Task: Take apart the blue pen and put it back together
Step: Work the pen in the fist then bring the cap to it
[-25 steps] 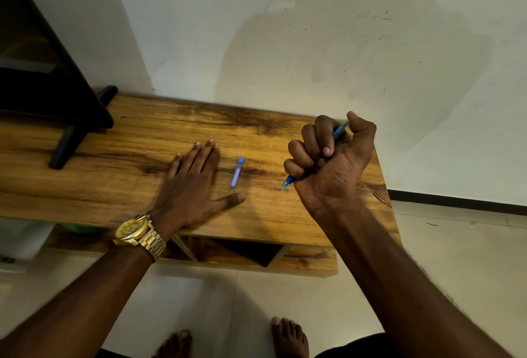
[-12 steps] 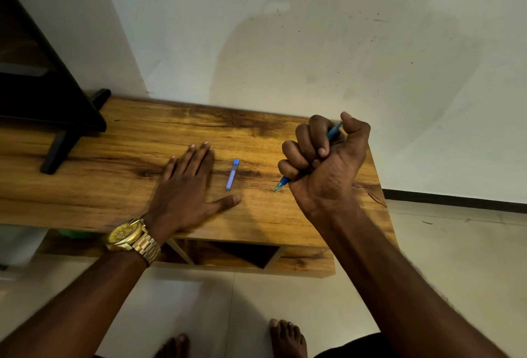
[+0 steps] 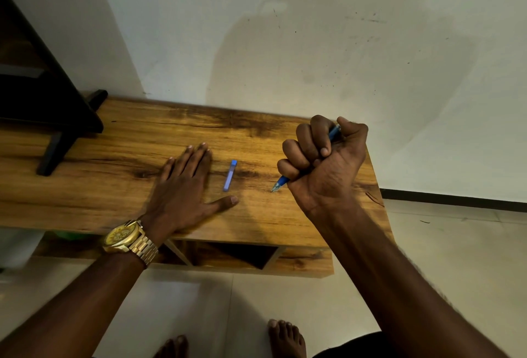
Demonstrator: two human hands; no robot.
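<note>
Blue pen (image 3: pixel 281 184) sits clenched in right hand (image 3: pixel 323 163) fist, tip poking out low-left and touching or just above the worktop (image 3: pixel 128 141), can't tell which; back end shows between thumb and index finger at top. Barrel mostly hidden by fingers (image 3: pixel 306 144). Pen cap (image 3: pixel 229 175), lighter blue, lies flat on wood between the two hands, apart from both, long axis roughly front to back. Left hand (image 3: pixel 182 186) flat, palm down, fingers spread and released, holding nothing; thumb tip near cap's near end, not touching. Gold wristwatch (image 3: pixel 125 236) on left wrist, at worktop's front edge. Right hand near worktop's right edge; wall runs along the back edge. Black stand (image 3: pixel 54 118) takes far-left corner. Bare wood open between stand and left hand. Tiled floor (image 3: pixel 285 295) below, bare feet at bottom.
</note>
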